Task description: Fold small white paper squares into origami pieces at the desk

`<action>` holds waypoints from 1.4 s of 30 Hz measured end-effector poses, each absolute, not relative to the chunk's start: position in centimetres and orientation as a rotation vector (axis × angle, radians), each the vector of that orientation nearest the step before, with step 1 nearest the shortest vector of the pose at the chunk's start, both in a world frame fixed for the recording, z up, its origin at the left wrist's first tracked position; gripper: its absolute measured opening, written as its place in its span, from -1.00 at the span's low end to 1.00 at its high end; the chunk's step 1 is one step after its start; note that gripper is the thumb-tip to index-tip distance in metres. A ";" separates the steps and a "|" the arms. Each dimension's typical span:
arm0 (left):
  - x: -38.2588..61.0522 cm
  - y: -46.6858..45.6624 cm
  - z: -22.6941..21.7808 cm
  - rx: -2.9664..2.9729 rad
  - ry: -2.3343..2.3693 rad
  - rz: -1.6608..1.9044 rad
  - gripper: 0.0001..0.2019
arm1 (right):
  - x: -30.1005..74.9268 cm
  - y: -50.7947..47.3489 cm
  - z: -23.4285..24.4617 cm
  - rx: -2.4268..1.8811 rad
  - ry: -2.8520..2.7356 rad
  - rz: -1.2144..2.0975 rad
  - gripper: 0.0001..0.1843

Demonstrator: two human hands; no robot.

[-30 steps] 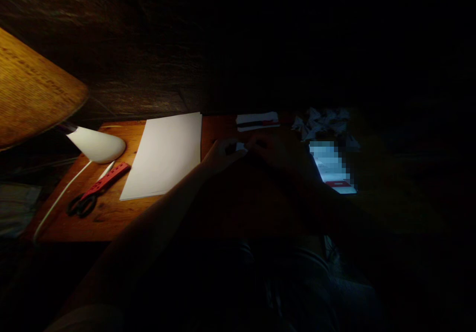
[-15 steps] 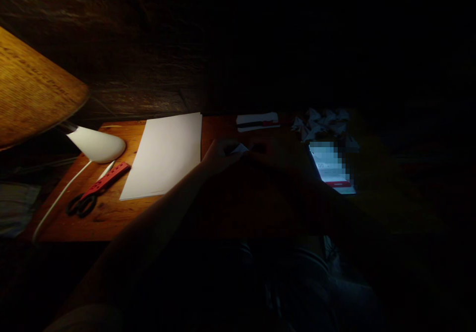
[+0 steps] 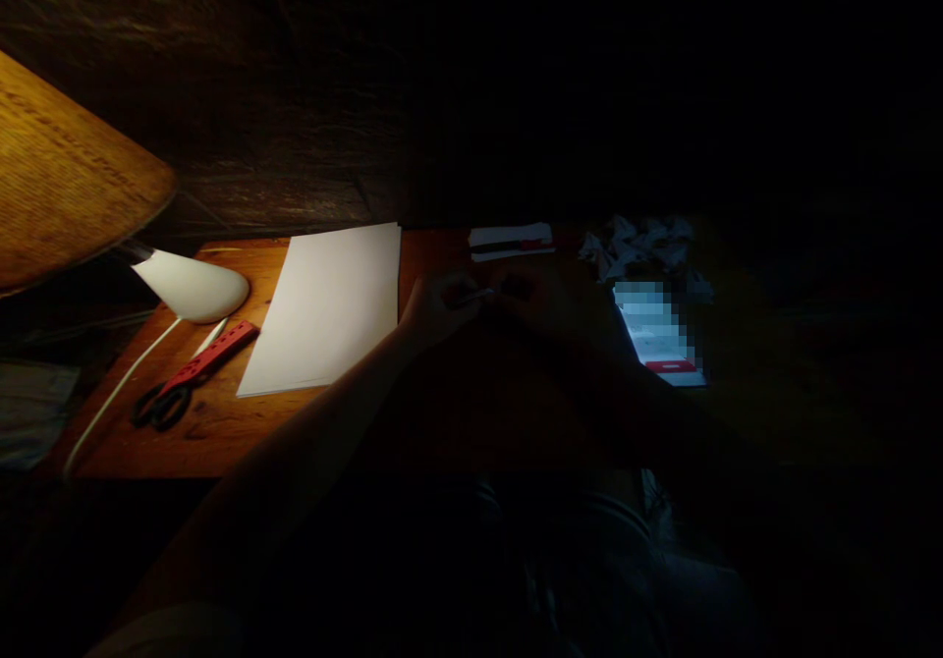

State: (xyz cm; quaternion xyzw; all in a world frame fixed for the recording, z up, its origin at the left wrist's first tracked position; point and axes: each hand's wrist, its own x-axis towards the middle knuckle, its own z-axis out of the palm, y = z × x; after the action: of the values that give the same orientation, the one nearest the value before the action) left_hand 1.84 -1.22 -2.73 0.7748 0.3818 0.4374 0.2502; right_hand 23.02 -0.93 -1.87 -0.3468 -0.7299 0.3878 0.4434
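Observation:
The scene is very dark. My left hand (image 3: pixel 434 306) and my right hand (image 3: pixel 541 304) meet over the middle of the wooden table (image 3: pixel 213 422). Between their fingertips shows a small piece of white paper (image 3: pixel 477 294), pinched by both hands. A stack of white sheets (image 3: pixel 328 304) lies just left of my left hand. A lit phone screen (image 3: pixel 659 334) lies just right of my right hand.
A lamp with a woven shade (image 3: pixel 66 187) and white base (image 3: pixel 193 285) stands at the left, its cord trailing forward. Red-handled scissors (image 3: pixel 193 373) lie beside it. Crumpled paper (image 3: pixel 640 241) and a small white pad with a pen (image 3: pixel 512 241) sit at the back edge.
The small paper between my fingers showed as a wider white flap half a second ago and now appears as a thin sliver. Both hands stay in the same place.

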 end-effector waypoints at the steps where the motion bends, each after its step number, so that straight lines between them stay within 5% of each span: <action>1: 1.8 -1.1 -2.8 2.115 1.014 1.219 -0.92 | 23.1 -0.9 -1.9 -0.865 -1.805 0.942 -0.55; 8: 1.7 -0.7 -2.9 2.133 0.918 1.294 -0.76 | 23.4 -0.9 -1.8 -0.832 -1.857 0.814 -0.54; 20: 2.0 -1.0 -2.7 2.153 0.921 1.333 -0.84 | 23.7 -0.9 -1.2 -0.884 -1.852 0.824 -0.90; 42: 1.9 -1.3 -2.2 2.064 0.894 1.282 -0.77 | 23.1 -1.1 -1.5 -0.796 -1.941 0.799 -0.89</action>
State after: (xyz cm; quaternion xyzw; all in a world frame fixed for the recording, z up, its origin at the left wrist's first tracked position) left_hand 1.92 -1.30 -2.21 0.7669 0.3322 0.4765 0.2727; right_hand 23.12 -1.11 -1.47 -0.3194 -0.7792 0.3207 0.4335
